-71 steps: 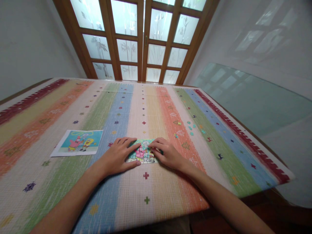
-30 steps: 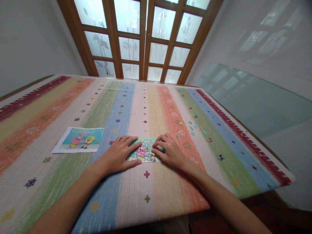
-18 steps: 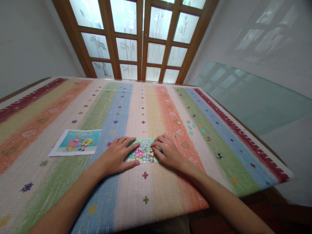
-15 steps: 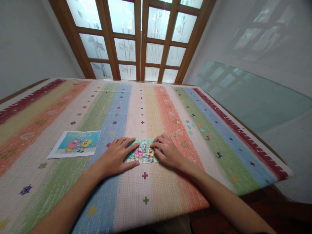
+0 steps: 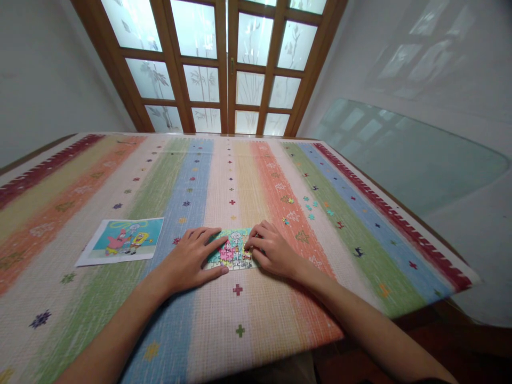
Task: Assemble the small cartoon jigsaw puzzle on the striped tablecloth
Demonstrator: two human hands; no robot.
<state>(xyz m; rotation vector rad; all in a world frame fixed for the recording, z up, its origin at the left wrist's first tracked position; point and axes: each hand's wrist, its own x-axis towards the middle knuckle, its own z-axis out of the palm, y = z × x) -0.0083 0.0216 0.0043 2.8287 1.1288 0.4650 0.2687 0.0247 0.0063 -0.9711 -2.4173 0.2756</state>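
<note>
A small colourful cartoon jigsaw puzzle (image 5: pixel 233 249) lies on the striped woven tablecloth (image 5: pixel 248 309), between both hands. The left hand (image 5: pixel 191 260) rests flat and open on its left edge; the right hand (image 5: pixel 272 250) presses its right part with bent fingers, holding nothing. A printed cartoon reference picture (image 5: pixel 122 240) lies well apart at the left, loose small pieces (image 5: pixel 310 209) at the right. Compared with before, both hands stay on the puzzle, almost unmoved

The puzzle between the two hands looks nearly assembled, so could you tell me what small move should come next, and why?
Probably press the piece under the right hand's fingertips flat into the puzzle. The left hand already lies flat, bracing its left edge, and loose pieces wait on the mat to the right.
</note>
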